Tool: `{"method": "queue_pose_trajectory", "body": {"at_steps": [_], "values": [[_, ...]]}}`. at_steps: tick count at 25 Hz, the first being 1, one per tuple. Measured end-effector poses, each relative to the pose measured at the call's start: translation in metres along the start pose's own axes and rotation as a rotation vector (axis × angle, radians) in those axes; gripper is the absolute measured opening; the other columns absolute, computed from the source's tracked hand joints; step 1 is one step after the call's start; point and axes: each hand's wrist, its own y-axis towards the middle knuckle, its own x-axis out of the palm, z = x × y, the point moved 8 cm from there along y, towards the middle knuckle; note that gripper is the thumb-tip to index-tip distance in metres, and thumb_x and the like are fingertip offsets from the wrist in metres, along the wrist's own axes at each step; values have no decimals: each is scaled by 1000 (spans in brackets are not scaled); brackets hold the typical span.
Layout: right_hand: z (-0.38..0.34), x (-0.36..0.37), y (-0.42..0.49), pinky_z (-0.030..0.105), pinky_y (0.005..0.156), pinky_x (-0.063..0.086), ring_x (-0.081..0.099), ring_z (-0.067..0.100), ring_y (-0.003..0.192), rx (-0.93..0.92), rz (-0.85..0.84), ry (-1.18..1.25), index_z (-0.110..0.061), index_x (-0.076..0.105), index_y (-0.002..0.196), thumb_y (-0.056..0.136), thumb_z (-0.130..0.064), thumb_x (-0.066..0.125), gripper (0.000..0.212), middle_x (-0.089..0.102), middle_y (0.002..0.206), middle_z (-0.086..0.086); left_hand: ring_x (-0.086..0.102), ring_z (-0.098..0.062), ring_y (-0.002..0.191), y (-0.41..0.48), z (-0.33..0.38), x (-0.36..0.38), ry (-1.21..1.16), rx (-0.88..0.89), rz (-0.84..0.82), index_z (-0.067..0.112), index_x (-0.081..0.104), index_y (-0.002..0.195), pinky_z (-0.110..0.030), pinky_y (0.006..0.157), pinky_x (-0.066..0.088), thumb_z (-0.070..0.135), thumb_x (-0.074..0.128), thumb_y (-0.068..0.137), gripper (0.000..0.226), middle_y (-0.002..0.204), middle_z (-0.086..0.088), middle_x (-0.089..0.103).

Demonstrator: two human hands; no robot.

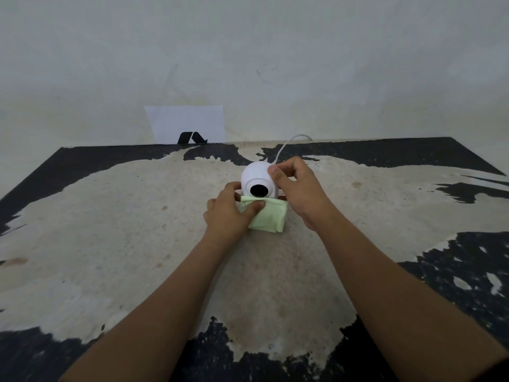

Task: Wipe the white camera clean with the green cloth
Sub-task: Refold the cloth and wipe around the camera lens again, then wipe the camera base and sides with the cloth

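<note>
while the left hand [230, 209] pinches the folded green cloth [268, 217] between thumb and curled fingers, pressing its top edge just under the black lens of the white camera [254, 176], the right hand [298, 188] closes thumb and fingertips on the camera's upper right side. the camera's base is hidden behind the cloth and both hands, so how it meets the worn table [137, 216] cannot be told. its white cable [286, 143] disappears behind the right fingers.
</note>
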Motion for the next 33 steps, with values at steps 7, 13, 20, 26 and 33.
{"method": "queue_pose_trajectory", "body": {"at_steps": [7, 13, 20, 26, 33], "values": [[3, 0, 2, 34, 85, 51, 58, 10, 96, 5, 2, 25, -24, 58, 90, 88, -34, 61, 11, 61, 99, -6, 45, -30, 114, -6, 6, 7, 42, -19, 5, 26, 43, 125, -43, 91, 33, 64, 65, 68, 72, 122, -1, 57], [4, 4, 3, 37, 77, 55, 59, 18, 94, 63, -62, 86, -21, 56, 91, 90, -31, 60, 11, 58, 102, -3, 53, -22, 101, -6, -6, -11, 98, 22, -88, 30, 56, 107, -39, 92, 37, 47, 64, 79, 34, 97, 7, 62], [-8, -12, -30, 26, 81, 43, 53, 11, 101, 5, 41, -113, -29, 45, 122, 83, -46, 63, 47, 49, 123, -5, 48, -6, 61, -39, 6, -24, -105, 143, -112, 21, 57, 76, -19, 53, 36, 26, 63, 85, 12, 68, 9, 56], [1, 7, -66, 20, 61, 38, 51, 3, 70, -85, -375, -471, -34, 60, 88, 77, -32, 74, 18, 60, 88, -11, 53, -12, 63, -47, 21, -15, -242, 175, -284, 17, 66, 80, -21, 57, 41, 22, 67, 83, 6, 74, -10, 67], [19, -2, -39, 17, 56, 32, 51, 15, 74, -125, -221, -674, -22, 53, 78, 86, -25, 61, 12, 55, 75, -6, 60, -11, 79, 1, 26, -54, -369, 109, -63, 18, 64, 101, -28, 77, 53, 20, 48, 95, 18, 87, 5, 63]]}}
